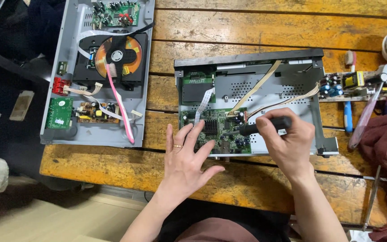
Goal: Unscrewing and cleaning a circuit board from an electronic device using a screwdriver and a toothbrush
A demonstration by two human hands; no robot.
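So I've got the open chassis (251, 94) mid-frame on the surface (256, 31), circuit board (216, 130) in its lower left, second opened player (99, 67) upper left, loose board (350, 85) far right.

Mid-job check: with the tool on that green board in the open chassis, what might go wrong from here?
1. The black-handled screwdriver in the right hand works close to the beige ribbon cables; a slip may nick them.
2. The left hand lies spread on the green circuit board, so pressure could stress small components.
3. The open grey metal chassis sits near the wooden table edge and might shift.
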